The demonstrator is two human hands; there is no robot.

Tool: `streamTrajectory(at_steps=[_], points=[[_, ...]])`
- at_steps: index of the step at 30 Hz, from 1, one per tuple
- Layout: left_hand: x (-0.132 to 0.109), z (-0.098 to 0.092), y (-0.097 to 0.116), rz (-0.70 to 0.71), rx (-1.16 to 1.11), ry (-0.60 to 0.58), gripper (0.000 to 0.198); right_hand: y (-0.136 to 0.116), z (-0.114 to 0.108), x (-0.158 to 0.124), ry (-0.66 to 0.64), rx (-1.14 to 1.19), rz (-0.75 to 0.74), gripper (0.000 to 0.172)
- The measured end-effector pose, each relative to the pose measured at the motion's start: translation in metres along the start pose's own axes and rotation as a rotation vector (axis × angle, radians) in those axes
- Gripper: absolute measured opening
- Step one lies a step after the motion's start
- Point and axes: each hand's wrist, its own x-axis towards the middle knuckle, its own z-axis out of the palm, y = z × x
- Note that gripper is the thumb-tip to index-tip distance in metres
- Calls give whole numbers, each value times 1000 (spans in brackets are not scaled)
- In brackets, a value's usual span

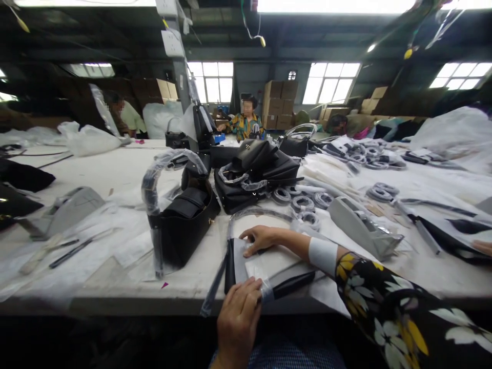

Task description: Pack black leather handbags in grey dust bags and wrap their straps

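A flat black bag point(277, 279) lies at the table's near edge, partly covered with white paper point(265, 264) and clear plastic film. My left hand point(238, 315) curls over the near edge of the bag and pinches the film there. My right hand point(261, 239), on an arm in a floral sleeve with a white cuff, rests on the bag's far corner with its fingers laid on the paper. A plastic-wrapped strap point(215, 282) runs off the bag's left side towards the table edge.
An upright black handbag point(184, 225) with a film-wrapped handle stands just left. Behind lie a pile of black bags point(253, 174), tape rolls point(303, 202) and a grey tape dispenser point(361, 228). Another dispenser point(65, 210) and tools sit far left. Other people point(246, 123) work at the back.
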Motion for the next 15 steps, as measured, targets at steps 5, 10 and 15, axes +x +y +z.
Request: streamTrajectory(at_steps=[5, 10, 15], points=[[-2, 2, -3, 50, 14, 33, 22, -12, 11, 0, 208, -69, 48, 39], [-2, -20, -16, 87, -105, -167, 25, -10, -6, -35, 465, -148, 91, 32], [13, -33, -51, -451, -255, -109, 29, 38, -39, -110, 598, -221, 436, 45]])
